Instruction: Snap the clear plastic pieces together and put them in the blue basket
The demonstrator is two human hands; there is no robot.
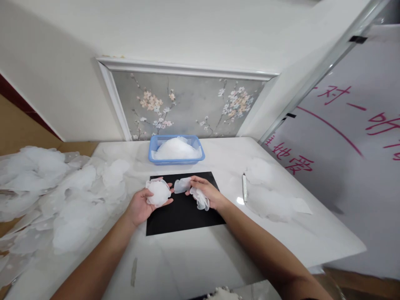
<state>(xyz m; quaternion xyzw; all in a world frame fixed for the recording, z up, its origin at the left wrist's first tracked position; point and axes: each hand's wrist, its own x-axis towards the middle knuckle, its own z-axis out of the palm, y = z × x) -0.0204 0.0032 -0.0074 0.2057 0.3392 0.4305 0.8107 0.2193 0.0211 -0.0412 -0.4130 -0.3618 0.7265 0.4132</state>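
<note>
My left hand (141,204) lies palm up over the left edge of a black mat (184,216) and cradles a round white translucent piece (158,193). Over the mat's middle, my right hand (206,192) pinches a small white translucent piece (182,185) between thumb and fingers. More of the same thin white material (201,200) hangs below its palm. The two hands are a few centimetres apart.
A blue plastic basket (153,151) heaped with white pieces stands behind the mat. A large pile of white sheets (62,196) covers the table's left side. Flatter white sheets (268,196) and a slim white tool (244,187) lie to the right. A wall panel with flowers rises behind.
</note>
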